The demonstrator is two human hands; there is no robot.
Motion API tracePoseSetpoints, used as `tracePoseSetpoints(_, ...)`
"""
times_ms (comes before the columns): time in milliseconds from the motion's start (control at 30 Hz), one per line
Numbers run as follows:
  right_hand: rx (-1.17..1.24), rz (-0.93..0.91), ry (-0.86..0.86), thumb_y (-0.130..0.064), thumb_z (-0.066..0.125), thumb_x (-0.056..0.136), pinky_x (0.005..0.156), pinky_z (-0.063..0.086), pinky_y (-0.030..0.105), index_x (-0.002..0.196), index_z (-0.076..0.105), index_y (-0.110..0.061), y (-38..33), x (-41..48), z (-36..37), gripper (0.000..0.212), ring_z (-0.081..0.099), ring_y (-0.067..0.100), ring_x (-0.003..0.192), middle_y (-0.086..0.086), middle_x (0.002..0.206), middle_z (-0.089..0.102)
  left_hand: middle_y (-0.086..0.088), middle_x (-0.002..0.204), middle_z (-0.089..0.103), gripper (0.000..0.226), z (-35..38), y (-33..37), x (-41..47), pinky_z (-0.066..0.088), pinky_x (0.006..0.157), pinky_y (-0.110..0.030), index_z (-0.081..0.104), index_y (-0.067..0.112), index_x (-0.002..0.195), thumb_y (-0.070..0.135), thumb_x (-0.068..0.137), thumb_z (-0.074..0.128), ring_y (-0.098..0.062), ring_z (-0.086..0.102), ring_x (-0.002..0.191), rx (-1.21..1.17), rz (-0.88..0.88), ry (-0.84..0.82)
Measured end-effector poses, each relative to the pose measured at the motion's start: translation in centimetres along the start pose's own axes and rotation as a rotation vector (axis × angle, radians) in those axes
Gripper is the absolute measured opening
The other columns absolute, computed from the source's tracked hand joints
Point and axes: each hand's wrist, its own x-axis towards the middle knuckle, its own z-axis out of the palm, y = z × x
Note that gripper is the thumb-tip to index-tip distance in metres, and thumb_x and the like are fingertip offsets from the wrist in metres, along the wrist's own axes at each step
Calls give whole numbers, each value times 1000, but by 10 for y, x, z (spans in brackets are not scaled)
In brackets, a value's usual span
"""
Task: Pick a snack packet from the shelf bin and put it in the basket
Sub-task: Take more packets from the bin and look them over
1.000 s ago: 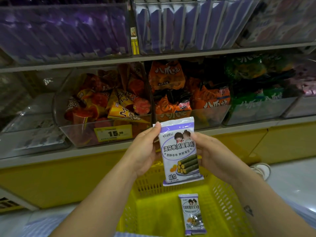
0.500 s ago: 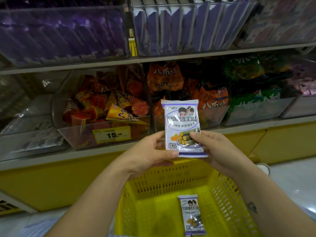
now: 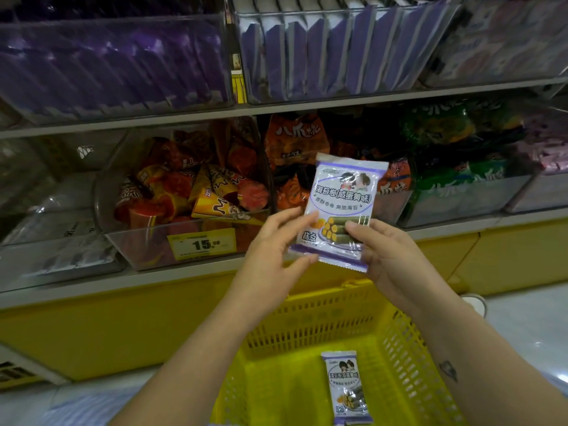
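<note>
packet (image 3: 340,207) white-purple | basket (image 3: 408,358) yellow lattice | price tag (image 3: 201,243) yellow

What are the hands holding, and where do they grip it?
A seaweed roll snack packet, held by its lower end: left hand at the left corner, right hand at the right.

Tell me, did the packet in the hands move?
Yes. The held packet went up: earlier it hung mostly below the price tag, now it sits mostly above it.
</note>
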Motion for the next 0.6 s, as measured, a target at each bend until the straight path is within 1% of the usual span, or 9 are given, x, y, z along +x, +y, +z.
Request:
tracePoseSetpoints(67, -104, -85, 1, -15, 68, 85, 71, 55, 34, 113, 58, -15, 1, -2, 5, 30, 71, 24, 91, 3, 103, 74, 27, 138, 40, 59, 6, 2, -3, 38, 107, -18, 42, 56, 129, 23, 88, 69, 11, 41, 125, -21, 5, -37)
tracePoseSetpoints(100, -153, -119, -17, -19, 71, 83, 70, 57, 34, 113, 55, -19, 1, -3, 8, 34, 72, 19, 93, -2, 103, 73, 27, 140, 40, 59, 8, 3, -4, 38, 106, -17, 39, 55, 132, 28, 88, 68, 12, 41, 126, -105, -22, -63)
tracePoseSetpoints(167, -227, -161, -72, -42, 74, 75, 76, 58, 32, 116, 52, -25, 4, -5, 12, 49, 69, 14, 99, -5, 107, 71, 27, 141, 43, 61, 10, 7, -4, 43, 106, -25, 32, 55, 134, 37, 86, 64, 6, 45, 128, -306, -77, -100)
tracePoseSetpoints(200, -242, -172, -102, -52, 69, 73, 78, 58, 31, 116, 51, -26, 4, -6, 14, 54, 68, 12, 101, -6, 108, 70, 26, 140, 45, 62, 10, 9, -4, 46, 103, -27, 30, 54, 133, 39, 83, 63, 3, 49, 127, -385, -87, -109)
tracePoseSetpoints(300, -229, -190, -156, -60, 47, 85, 76, 56, 25, 114, 53, -21, 5, -5, 17, 49, 67, 11, 101, -5, 106, 70, 9, 140, 50, 65, 8, 12, -3, 55, 78, -22, 29, 48, 134, 37, 81, 63, -6, 62, 113, -521, -114, -141)
tracePoseSetpoints(367, -208, -193, -144, -55, 42, 87, 73, 54, 22, 108, 56, -19, 4, -4, 16, 44, 67, 10, 98, -4, 100, 71, 2, 139, 52, 66, 8, 11, -4, 53, 71, -20, 30, 43, 141, 37, 85, 66, -7, 66, 105, -576, -159, -175)
tracePoseSetpoints(433, -181, -185, -145, -50, 46, 86, 69, 52, 18, 103, 58, -20, 4, -2, 14, 37, 67, 8, 93, -3, 95, 71, 1, 135, 56, 73, 8, 9, -5, 53, 74, -25, 28, 39, 147, 35, 85, 65, -10, 66, 105, -625, -219, -218)
tracePoseSetpoints(500, -125, -174, -152, -44, 55, 83, 71, 54, 21, 107, 56, -18, 4, -1, 10, 36, 66, 12, 96, 0, 99, 69, 2, 131, 60, 70, 7, 7, -4, 54, 79, -28, 31, 37, 148, 29, 84, 60, -12, 65, 108, -663, -260, -250)
tracePoseSetpoints(600, -113, -188, -145, -38, 72, 70, 80, 57, 32, 128, 48, -21, 1, 0, 5, 65, 66, 14, 106, -1, 112, 67, -5, 136, 59, 59, 6, 7, -5, 50, 97, -36, 42, 26, 144, 23, 86, 53, -21, 57, 122, -725, -324, -268)
